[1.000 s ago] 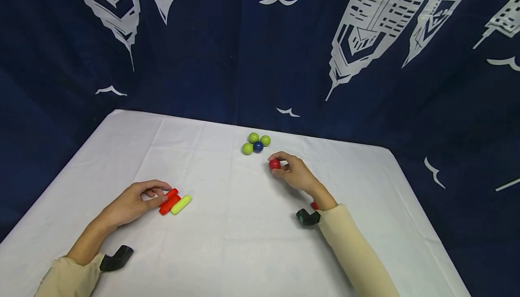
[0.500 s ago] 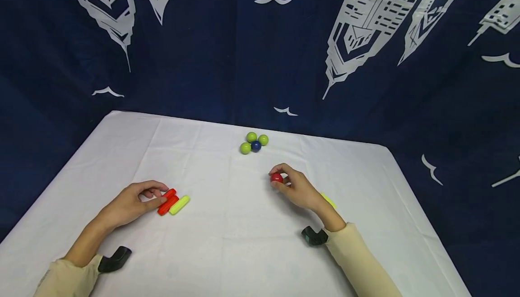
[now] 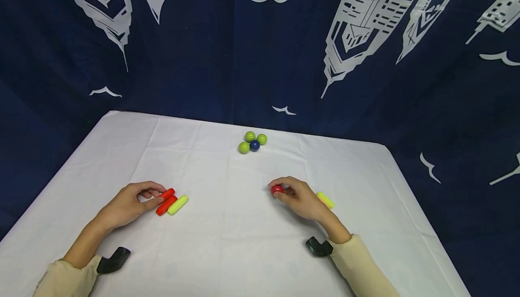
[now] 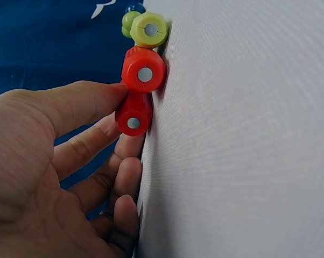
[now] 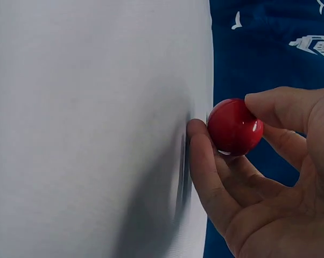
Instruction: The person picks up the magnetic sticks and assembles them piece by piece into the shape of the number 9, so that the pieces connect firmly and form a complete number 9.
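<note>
In the head view my left hand (image 3: 127,204) rests at a pair of red rods (image 3: 166,206), which lie side by side with a yellow-green rod (image 3: 178,205). Round metal inserts show in the rod ends. The left wrist view has the thumb against the nearest red rod (image 4: 133,122) and fingers behind it, so the hand pinches it. My right hand (image 3: 300,197) holds a shiny red ball (image 5: 235,127) between thumb and fingers, low over the white cloth. Behind that hand lies another yellow rod (image 3: 326,200), partly covered by the wrist.
Toward the far edge of the white-covered table (image 3: 227,243), several green balls (image 3: 249,136) cluster around one dark blue ball (image 3: 254,146). A navy curtain (image 3: 195,71) with white building prints hangs behind the table. Each wrist carries a black camera mount (image 3: 114,261).
My right hand has drawn the red ball back from near the ball cluster toward me, uncovering the yellow rod at the right. The left hand has stayed at the red rods.
</note>
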Demonstrator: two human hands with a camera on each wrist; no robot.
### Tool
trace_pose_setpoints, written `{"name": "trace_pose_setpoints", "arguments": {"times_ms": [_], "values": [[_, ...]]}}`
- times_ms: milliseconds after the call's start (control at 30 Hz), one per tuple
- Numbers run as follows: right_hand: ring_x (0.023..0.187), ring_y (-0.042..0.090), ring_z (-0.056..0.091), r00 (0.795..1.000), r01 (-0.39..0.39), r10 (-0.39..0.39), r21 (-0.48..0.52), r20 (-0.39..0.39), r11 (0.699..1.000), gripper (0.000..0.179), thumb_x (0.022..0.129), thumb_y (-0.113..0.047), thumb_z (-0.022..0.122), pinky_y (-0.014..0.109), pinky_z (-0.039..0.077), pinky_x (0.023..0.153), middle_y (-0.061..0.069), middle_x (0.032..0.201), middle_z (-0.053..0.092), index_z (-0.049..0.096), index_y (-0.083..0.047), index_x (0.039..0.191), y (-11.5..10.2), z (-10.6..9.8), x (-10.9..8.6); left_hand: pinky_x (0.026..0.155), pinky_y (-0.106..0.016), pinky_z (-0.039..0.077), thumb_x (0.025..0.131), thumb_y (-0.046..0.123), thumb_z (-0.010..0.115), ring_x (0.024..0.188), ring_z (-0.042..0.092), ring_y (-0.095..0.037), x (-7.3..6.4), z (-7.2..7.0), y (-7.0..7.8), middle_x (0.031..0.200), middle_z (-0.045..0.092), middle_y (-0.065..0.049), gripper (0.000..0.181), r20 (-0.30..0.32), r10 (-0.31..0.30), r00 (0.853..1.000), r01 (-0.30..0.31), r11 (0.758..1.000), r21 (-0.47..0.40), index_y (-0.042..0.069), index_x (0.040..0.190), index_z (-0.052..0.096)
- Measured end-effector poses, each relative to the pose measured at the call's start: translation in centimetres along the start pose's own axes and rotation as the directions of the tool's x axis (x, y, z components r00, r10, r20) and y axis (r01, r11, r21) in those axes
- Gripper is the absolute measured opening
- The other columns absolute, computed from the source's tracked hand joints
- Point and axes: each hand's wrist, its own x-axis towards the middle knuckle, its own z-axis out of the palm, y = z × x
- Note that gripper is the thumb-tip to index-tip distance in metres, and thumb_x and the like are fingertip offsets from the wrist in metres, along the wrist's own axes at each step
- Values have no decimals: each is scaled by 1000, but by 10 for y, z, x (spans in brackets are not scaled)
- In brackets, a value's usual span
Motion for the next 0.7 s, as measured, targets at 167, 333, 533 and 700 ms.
{"name": "trace_pose_setpoints", "arguments": {"times_ms": [167,333,533,700], "values": [[99,19,64,1000,21,-21,5,4,1000,27,95,-7,68,29,54,88,5,117,68,68,-11,122,2,3,-3,69,-24,44,91,16,73,84,56,-14,0,0,2,94,66,-2,22,-9,0,1000,0,1000,6,8,111,72],[100,17,61,999,46,-46,-4,10,999,27,96,-6,66,28,52,88,5,117,68,68,-11,122,3,6,-4,68,-23,44,91,15,73,83,56,-14,0,0,2,94,66,-3,22,-14,-1,1000,1,1000,5,7,111,71],[103,18,62,1000,24,-24,-23,7,999,29,94,-2,66,29,53,90,6,119,67,68,-10,122,2,8,-4,69,-22,48,92,16,73,81,58,-11,0,-3,2,94,67,-4,23,-25,9,1000,-10,1000,-17,5,112,71],[102,20,64,999,45,-45,-5,-9,999,25,93,-4,70,30,55,88,7,115,68,69,-7,117,3,8,-3,70,-20,51,92,19,74,82,62,-11,-2,-5,8,97,68,-5,27,-43,0,999,-2,999,-37,5,114,70]]}}
